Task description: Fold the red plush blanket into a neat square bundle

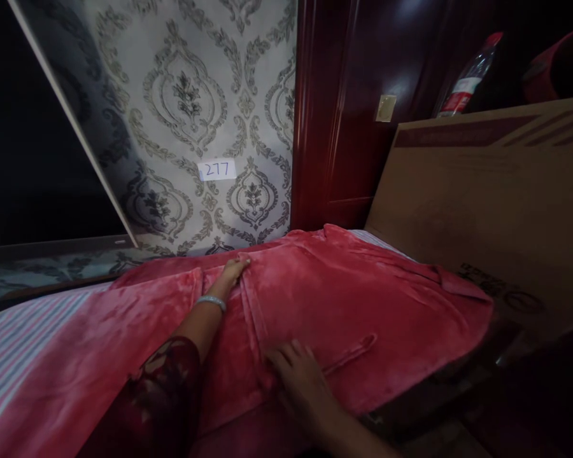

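A red plush robe is spread over a striped cloth, with folds and a front edge running down its middle. Near the far end of that edge, my left hand is closed with the fabric pinched in its fingers; a bracelet circles the wrist. My right hand lies over the nearer part of the same edge, slightly blurred, its fingers stretched out and a little apart. A thin strip of the same red fabric, looped at its end, lies just right of it.
The striped cloth shows at the left. A large cardboard box stands at the right, with a red-capped bottle above it. Behind are a patterned wall, a dark screen and a dark red wooden panel.
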A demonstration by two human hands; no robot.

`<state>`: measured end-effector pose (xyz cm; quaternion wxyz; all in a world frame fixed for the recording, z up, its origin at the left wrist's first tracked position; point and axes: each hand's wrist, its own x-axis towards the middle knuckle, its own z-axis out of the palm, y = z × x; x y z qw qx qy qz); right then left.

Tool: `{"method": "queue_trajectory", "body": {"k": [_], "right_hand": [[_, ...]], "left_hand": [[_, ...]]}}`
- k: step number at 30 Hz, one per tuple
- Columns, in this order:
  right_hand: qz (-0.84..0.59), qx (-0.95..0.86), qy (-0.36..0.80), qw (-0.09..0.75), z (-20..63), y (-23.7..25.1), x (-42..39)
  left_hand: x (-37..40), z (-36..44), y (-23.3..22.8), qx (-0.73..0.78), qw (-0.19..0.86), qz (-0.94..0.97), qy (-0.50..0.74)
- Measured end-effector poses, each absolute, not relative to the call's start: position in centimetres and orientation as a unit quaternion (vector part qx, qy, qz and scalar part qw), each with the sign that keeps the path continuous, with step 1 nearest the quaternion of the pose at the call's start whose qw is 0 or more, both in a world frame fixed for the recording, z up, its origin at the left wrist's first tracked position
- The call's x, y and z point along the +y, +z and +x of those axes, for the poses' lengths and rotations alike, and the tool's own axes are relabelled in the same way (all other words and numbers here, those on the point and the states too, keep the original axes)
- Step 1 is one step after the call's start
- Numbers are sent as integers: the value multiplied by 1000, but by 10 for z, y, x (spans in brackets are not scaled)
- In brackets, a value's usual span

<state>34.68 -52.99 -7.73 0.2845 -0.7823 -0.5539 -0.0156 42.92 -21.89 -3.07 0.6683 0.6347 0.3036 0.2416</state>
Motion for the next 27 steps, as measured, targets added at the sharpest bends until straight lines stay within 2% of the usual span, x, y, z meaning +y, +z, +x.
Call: {"method": "queue_trajectory", "body": {"k": [4, 10, 15, 23, 27], "right_hand": [[-798, -529, -12, 289, 349, -69, -537], [-728, -604, -122, 302, 340, -60, -521], [-735, -615, -83, 272, 327, -75, -509], [-712, -612, -90, 333, 327, -73, -512], [-715, -614, -72, 325, 323, -76, -507]], "left_hand": [[-218, 445, -25, 332, 657, 633, 240], [-198, 439, -22, 389, 616, 628, 272], [-193, 422, -37, 426, 584, 642, 256], [-191, 427, -34, 417, 557, 655, 295], [-190, 421, -38, 426, 548, 652, 304]]}}
